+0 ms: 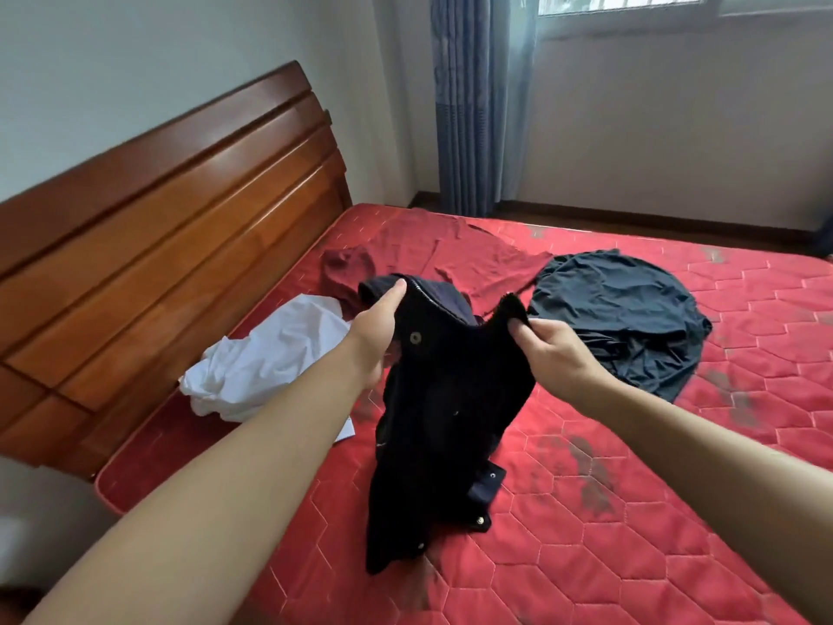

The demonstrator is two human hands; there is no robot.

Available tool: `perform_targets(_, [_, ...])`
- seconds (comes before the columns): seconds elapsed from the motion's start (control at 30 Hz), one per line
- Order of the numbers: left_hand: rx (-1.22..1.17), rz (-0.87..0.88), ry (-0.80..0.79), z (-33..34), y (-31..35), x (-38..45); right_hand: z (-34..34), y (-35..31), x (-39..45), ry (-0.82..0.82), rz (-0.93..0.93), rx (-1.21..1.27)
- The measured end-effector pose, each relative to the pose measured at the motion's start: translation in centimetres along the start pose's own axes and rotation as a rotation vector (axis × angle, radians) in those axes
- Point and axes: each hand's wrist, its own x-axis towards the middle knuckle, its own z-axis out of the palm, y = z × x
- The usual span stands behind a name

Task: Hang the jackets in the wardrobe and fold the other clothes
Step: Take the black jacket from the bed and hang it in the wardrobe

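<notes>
A dark navy jacket [446,417] with a zipper and metal snaps hangs over the red mattress [631,512], its hem touching the bed. My left hand [374,327] grips its upper left edge by the zipper. My right hand [552,354] pinches the upper right edge. Behind it lie a crumpled white garment [266,358], a small maroon garment [345,272], a flat dark red shirt [455,257] and a spread dark grey garment [631,322].
A wooden headboard [171,245] runs along the left of the bed. Blue curtains [478,101] hang beside a window [676,6] at the back. Dark stains mark the mattress near the jacket.
</notes>
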Motion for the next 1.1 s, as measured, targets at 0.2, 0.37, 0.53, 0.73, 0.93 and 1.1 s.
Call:
perform_targets(0.2, [0.295, 0.184, -0.398, 0.9, -0.5, -2.8, 1.8, -6.9, 0.4, 0.071, 0.213, 0.469])
perform_targets(0.37, [0.557, 0.756, 0.081, 2.3, -1.8, -3.2, 1.4, -11.0, -0.2, -0.054, 0.260, 0.860])
perform_targets(0.53, [0.265, 0.879, 0.389, 3.2, -0.3, -3.5, 0.4, -14.0, -1.2, -0.147, -0.075, 0.688])
perform_targets(0.73, [-0.052, 0.359, -0.024, 2.0, 3.1, -5.6, -3.9, -9.9, -0.9, 0.050, -0.417, 0.027])
perform_targets(0.93, [-0.211, 0.164, -0.386, 2.3, 5.4, -6.2, -4.3, -7.5, -0.8, -0.439, 0.082, 0.193])
perform_targets(1.1, [-0.246, 0.160, -0.498, 1.7, 6.9, -6.5, -4.1, -8.3, -1.6, -0.454, -0.013, 0.345])
